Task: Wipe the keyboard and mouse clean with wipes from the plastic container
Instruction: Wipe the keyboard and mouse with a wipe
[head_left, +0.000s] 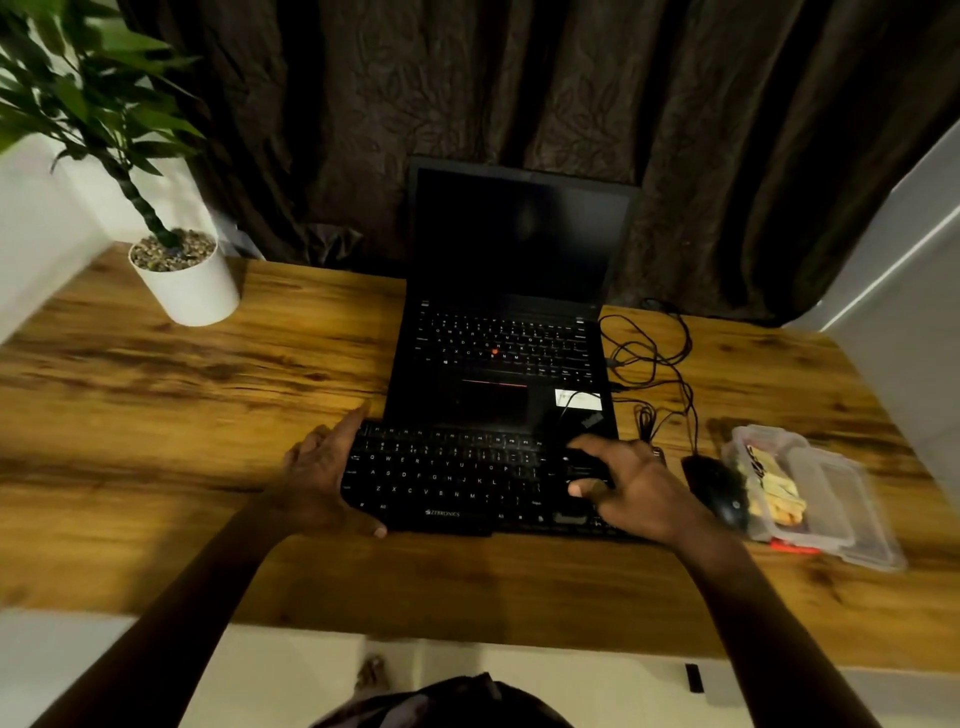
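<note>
Head view, near to far: a black keyboard (457, 478) is shown lying on the wooden bench (156, 441) with its long axis running left to right. Its left end is held by the left hand (322, 473), thumb hooked at the near edge and fingers reaching to the far corner. The right hand (634, 488) is laid palm-down on the right end, fingers spread and loosely bent on the keys with nothing pinched between them. No wipe is seen in either hand, so wiping is judged not yet begun. Just right of the right hand the mouse (719, 491) is found, and touching or just beside it, further right, the plastic container (826, 499), apparently open, with yellowish contents visible. The container is thus nearer the right hand, and is reached by a rightward move over the mouse. Behind the keyboard an open laptop (498, 332) is placed, with cables (654, 358) to its right and a potted plant (187, 286) at far left.
</note>
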